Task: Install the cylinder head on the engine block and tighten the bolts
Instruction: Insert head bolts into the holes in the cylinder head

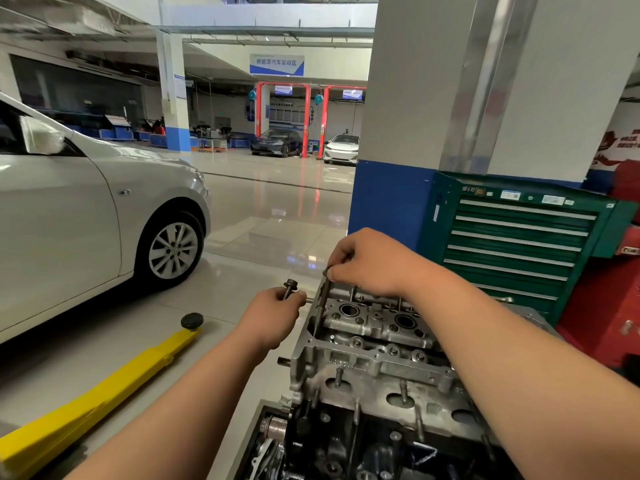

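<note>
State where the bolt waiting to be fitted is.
Head view, centre-left: the bolt is held head-up in the left hand, just left of the cylinder head.

My right hand (pixel 367 261) pinches the top of a long dark metal bolt (pixel 322 303) standing slightly tilted in the grey cast-metal cylinder head (pixel 374 365) just beneath it. My left hand (pixel 273 315), just beside it to the left, grips another dark flanged bolt (pixel 289 288), its head up.

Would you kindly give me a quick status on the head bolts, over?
Left hand grips a spare bolt. Right hand pinches a long bolt, tip down at far left corner of the cylinder head. No obstruction seen there.
</note>
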Tool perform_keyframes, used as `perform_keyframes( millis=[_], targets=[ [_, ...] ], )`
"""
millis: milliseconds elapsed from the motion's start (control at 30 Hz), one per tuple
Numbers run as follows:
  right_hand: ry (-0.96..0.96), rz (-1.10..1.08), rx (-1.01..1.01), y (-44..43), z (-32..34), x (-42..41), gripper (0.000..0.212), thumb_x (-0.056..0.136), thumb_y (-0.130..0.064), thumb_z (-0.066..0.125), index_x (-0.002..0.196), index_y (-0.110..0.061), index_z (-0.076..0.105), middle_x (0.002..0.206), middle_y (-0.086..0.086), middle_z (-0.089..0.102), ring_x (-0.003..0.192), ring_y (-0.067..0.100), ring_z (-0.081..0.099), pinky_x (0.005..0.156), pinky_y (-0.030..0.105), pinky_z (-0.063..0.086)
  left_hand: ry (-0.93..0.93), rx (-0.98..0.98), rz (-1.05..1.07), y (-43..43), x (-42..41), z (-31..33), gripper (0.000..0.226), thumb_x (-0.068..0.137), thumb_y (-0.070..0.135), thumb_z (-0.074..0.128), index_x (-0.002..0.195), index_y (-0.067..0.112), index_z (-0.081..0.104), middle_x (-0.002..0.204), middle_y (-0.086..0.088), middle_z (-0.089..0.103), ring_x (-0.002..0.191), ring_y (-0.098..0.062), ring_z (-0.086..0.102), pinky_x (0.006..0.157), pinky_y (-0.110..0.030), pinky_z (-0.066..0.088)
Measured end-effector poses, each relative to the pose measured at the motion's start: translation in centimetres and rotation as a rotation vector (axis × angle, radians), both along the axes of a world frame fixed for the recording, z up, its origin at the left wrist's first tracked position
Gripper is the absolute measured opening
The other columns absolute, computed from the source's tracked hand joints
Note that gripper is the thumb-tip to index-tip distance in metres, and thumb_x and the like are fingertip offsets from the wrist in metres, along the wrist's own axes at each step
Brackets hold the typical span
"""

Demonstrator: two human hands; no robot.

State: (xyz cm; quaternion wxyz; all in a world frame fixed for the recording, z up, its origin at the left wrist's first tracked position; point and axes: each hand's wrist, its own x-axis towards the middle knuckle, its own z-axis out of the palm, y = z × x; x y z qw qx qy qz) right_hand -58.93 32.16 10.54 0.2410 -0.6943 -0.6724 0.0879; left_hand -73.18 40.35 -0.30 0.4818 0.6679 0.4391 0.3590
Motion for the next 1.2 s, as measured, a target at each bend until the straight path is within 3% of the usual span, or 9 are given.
perform_keyframes(
  millis=[133,400,567,700,800,967,1067,1133,1200],
  targets=[
    [-0.056,0.02,-0.055,-1.0,0.7,0.1,0.005,0.08,-0.03,0.072,0.075,-0.027,0.071,0.063,-0.016,0.064,0.045,-0.008,0.052,0.043,0.011,0.037,-0.004,0.026,0.004,-1.2,-0.9,-0.6,0.028,0.094,0.032,0.053,0.092,0.006,0.062,0.069,-0.003,0.045,0.047,-0.013,0.03,0.04,-0.016,0.023],
    [-0.203,0.015,-0.08,-1.2,0.1,-1.3,0.005,0.084,-0.026,0.067,0.079,-0.024,0.066,0.078,-0.01,0.064,0.071,0.007,0.058,0.057,0.021,0.041,0.028,0.053,-0.002,-2.8,-1.2,-1.7,0.027,0.096,0.033,0.051,0.077,0.014,0.055,0.054,0.003,0.042,0.042,-0.009,0.034,0.038,-0.019,0.026],
    [-0.336,-0.002,-0.109,0.3,-1.5,-3.0,0.019,0.087,-0.023,0.062,0.095,-0.008,0.071,0.094,0.002,0.069,0.086,0.019,0.062,0.073,0.031,0.054,0.054,0.135,0.066,-3.1,-1.4,-2.2,0.027,0.094,0.027,0.051,0.072,0.012,0.052,0.055,0.0,0.04,0.048,-0.013,0.034,0.05,-0.026,0.027],
    [-0.425,0.009,-0.251,0.5,-3.0,-2.9,0.024,0.087,-0.022,0.061,0.103,-0.007,0.071,0.102,0.008,0.07,0.091,0.024,0.065,0.082,0.037,0.055,0.059,0.143,0.121,-3.4,-2.0,-3.1,0.025,0.091,0.022,0.054,0.071,0.007,0.053,0.048,0.007,0.04,0.037,-0.005,0.034,0.036,-0.014,0.026],
    [-0.331,0.028,-0.19,0.2,-3.1,-2.3,0.02,0.087,-0.02,0.061,0.102,-0.012,0.071,0.103,0.003,0.07,0.091,0.019,0.063,0.079,0.031,0.053,0.072,0.11,0.134,-3.4,-2.7,-3.7,0.028,0.091,0.023,0.055,0.075,-0.001,0.055,0.059,-0.001,0.048,0.05,-0.008,0.045,0.047,-0.021,0.034],
    [-0.363,0.083,-0.249,-0.2,-4.2,-2.9,0.019,0.088,-0.019,0.06,0.098,-0.008,0.071,0.1,0.01,0.07,0.09,0.026,0.063,0.075,0.031,0.052,0.036,0.056,0.154,-3.8,-2.9,-3.9,0.031,0.091,0.025,0.057,0.083,-0.005,0.058,0.066,-0.005,0.048,0.057,-0.014,0.039,0.053,-0.027,0.03],
    [-0.084,0.047,-0.126,-0.4,-2.8,-2.5,0.02,0.092,-0.014,0.052,0.105,-0.011,0.066,0.098,0.0,0.066,0.08,0.015,0.061,0.07,0.021,0.05,-0.038,0.079,0.164,-4.2,-2.6,-3.1,0.034,0.09,0.028,0.058,0.085,-0.005,0.058,0.065,-0.003,0.045,0.055,-0.012,0.038,0.052,-0.027,0.034],
    [0.306,0.023,0.031,-0.3,-1.0,-2.3,0.02,0.092,-0.007,0.047,0.1,-0.019,0.061,0.082,-0.006,0.056,0.063,0.008,0.052,0.056,0.014,0.043,-0.093,0.108,0.155,-4.5,-2.3,-2.3,0.033,0.091,0.029,0.057,0.085,-0.003,0.059,0.063,0.0,0.047,0.051,-0.007,0.04,0.052,-0.024,0.04],
    [0.63,0.035,0.139,0.1,-0.2,-2.6,0.024,0.092,-0.001,0.043,0.09,-0.019,0.058,0.074,-0.001,0.052,0.059,0.01,0.049,0.057,0.02,0.046,-0.13,0.141,0.152,-4.8,-1.9,-1.6,0.032,0.092,0.029,0.057,0.087,-0.002,0.06,0.066,-0.005,0.052,0.055,-0.007,0.043,0.058,-0.029,0.043]
  ],
)
